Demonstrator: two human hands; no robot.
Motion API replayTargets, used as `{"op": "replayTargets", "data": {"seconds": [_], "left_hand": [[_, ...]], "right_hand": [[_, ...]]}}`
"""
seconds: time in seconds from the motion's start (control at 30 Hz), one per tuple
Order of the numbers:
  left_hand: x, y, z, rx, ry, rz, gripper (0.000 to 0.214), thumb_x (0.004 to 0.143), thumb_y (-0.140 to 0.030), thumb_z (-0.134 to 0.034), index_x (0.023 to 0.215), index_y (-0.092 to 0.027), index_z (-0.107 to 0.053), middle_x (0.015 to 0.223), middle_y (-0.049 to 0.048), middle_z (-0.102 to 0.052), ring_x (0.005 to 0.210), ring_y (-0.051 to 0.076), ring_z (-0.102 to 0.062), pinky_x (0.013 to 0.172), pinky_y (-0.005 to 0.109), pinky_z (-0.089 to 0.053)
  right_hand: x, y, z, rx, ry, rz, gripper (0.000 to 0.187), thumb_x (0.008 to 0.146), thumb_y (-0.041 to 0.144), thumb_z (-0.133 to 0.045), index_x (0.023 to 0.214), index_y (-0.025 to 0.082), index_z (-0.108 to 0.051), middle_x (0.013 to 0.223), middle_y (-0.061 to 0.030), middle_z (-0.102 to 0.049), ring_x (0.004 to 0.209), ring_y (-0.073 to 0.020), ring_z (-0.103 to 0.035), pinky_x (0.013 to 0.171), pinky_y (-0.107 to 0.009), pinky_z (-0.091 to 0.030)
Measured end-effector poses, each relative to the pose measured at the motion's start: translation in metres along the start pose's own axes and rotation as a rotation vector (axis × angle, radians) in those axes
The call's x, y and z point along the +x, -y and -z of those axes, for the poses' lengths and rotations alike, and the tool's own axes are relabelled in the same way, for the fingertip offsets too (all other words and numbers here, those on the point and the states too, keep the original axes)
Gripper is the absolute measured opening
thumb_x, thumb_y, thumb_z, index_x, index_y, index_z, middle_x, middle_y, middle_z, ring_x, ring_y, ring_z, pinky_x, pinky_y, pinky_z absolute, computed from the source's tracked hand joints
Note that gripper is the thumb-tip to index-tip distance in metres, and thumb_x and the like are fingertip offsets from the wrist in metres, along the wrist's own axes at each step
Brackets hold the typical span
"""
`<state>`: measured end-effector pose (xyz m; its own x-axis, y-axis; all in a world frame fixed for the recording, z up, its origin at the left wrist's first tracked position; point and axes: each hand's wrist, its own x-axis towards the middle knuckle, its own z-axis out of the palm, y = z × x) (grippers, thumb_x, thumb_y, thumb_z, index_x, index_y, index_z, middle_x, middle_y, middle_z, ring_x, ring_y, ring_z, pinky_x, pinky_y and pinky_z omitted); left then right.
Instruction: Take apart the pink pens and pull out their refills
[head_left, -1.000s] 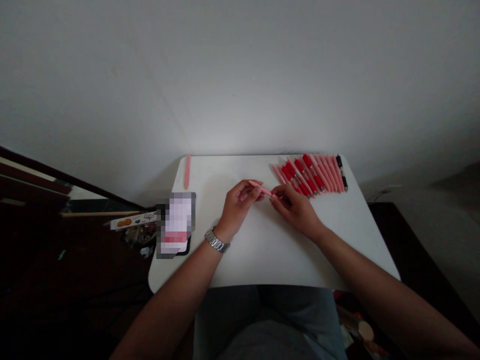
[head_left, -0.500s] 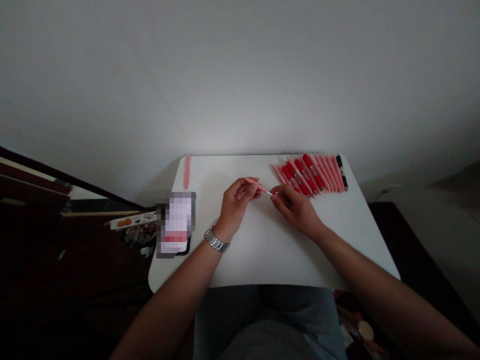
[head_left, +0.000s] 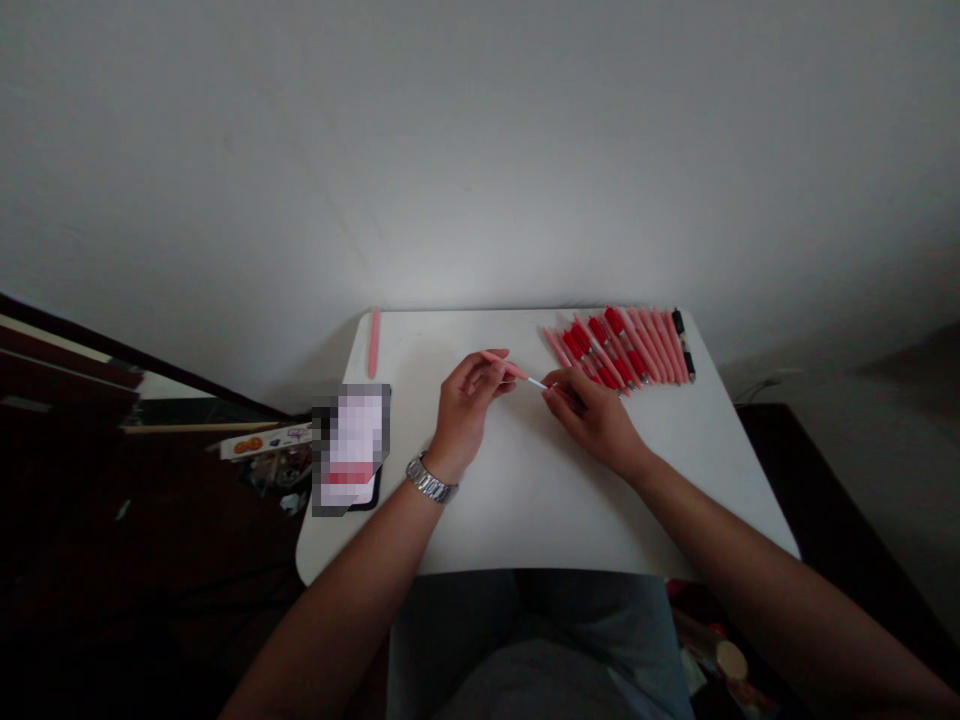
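Note:
My left hand (head_left: 466, 405), with a metal watch at the wrist, pinches a pink pen barrel (head_left: 504, 366) above the white table (head_left: 525, 500). A thin white refill (head_left: 537, 383) sticks out of the barrel's right end. The fingertips of my right hand (head_left: 592, 415) are closed on the far end of that refill. Just behind my right hand lies a row of several pink and red pens (head_left: 622, 350), side by side at the table's far right.
A single pink pen part (head_left: 373, 342) lies at the table's far left corner. A blurred-out phone-like object (head_left: 351, 447) rests on the left edge. A black pen (head_left: 683, 343) ends the row on the right. Dark clutter fills the floor to the left.
My left hand has drawn the pink barrel left and up, away from my right hand, and the white refill now shows between them.

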<state>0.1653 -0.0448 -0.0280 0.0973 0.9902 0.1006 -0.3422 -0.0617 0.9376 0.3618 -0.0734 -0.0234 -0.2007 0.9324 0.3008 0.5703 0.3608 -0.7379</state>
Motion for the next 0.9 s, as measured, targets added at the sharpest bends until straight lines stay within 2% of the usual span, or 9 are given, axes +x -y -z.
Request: {"op": "replayTargets", "data": {"seconds": [0.6, 0.9], "left_hand": [[0.0019, -0.0041, -0.0015, -0.067, -0.073, -0.01, 0.026, 0.089, -0.042, -0.073, 0.103, -0.02, -0.069, 0.095, 0.005, -0.072, 0.091, 0.013, -0.069, 0.083, 0.026, -0.057], [0.005, -0.0015, 0.0029, -0.044, -0.129, -0.037, 0.027, 0.091, -0.045, -0.069, 0.102, -0.02, -0.068, 0.106, 0.0061, -0.068, 0.092, 0.013, -0.067, 0.085, 0.027, -0.059]], "right_hand": [[0.0, -0.0008, 0.0012, 0.0, 0.008, 0.004, 0.019, 0.1, 0.036, -0.054, 0.105, 0.02, -0.062, 0.078, -0.0008, -0.064, 0.061, -0.0118, -0.053, 0.058, -0.024, -0.04], [0.0001, -0.0019, 0.0014, 0.011, 0.009, -0.003, 0.02, 0.1, 0.039, -0.054, 0.105, 0.021, -0.061, 0.078, -0.0009, -0.063, 0.061, -0.0124, -0.052, 0.058, -0.025, -0.039]]}}
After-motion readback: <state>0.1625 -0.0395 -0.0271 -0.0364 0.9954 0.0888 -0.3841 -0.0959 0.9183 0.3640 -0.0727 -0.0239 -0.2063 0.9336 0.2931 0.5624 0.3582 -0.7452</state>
